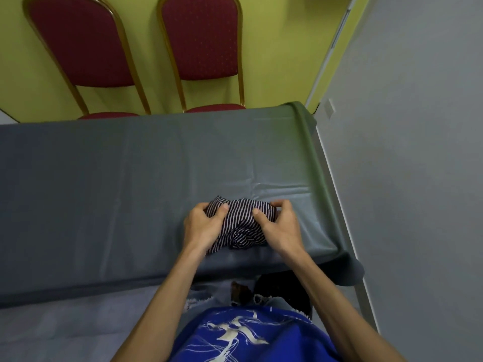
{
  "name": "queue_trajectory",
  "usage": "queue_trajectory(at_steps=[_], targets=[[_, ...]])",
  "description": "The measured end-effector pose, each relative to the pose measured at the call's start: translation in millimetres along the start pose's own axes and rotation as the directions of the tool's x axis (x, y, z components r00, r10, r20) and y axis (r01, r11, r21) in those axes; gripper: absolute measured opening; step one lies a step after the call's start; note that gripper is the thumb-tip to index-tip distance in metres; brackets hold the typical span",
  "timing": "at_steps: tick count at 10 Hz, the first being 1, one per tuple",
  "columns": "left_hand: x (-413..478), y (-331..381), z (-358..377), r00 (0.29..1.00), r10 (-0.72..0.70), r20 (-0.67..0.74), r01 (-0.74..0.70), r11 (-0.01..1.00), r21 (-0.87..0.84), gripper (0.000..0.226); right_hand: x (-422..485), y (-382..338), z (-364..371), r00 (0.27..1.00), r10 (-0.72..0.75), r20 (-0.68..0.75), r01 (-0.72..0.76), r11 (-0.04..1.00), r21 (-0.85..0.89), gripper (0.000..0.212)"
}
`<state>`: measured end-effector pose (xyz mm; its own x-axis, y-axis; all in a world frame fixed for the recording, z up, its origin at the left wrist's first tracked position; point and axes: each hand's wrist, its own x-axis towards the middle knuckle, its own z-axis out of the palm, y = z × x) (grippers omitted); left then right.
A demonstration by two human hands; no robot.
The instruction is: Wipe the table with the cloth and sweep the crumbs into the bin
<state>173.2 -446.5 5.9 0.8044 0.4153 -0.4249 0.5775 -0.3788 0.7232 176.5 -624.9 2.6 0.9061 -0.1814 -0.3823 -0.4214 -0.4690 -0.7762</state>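
Though crumpled, finely striped cloth (241, 221).

Two chairs (81, 43) (206, 40), one cloth (243, 218) (striped), two hands (202, 227) (282, 228)

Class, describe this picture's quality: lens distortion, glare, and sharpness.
Head view: the wide lens fans verticals outward, the chairs leaning left, the wall corner right; soft sheen on the creased table cover beside the striped cloth; left hand and right hand look sharp, unblurred.

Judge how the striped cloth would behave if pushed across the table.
Probably floppy: the cloth lies bunched in folds between the left hand and right hand. It may drag the table cover, which is wrinkled nearby.
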Motion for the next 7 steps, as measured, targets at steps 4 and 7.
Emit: queue_trajectory(at_steps=[4, 7], targets=[[-6.7, -40.8, -22.4, 0.977, -0.009, -0.212, 0.021, 0.998, 0.055, 0.039, -10.6, -22.5, 58.1, 0.987, -0.144, 0.077, 0.157, 0.965, -0.21, 0.041], [13.5, -41.3, -52.4, 0.971, 0.135, -0.195, -0.119, 0.989, 0.09, 0.029, 8.4, -40.5, 42.4, 0.958, -0.28, 0.065, 0.285, 0.894, -0.346, 0.04]])
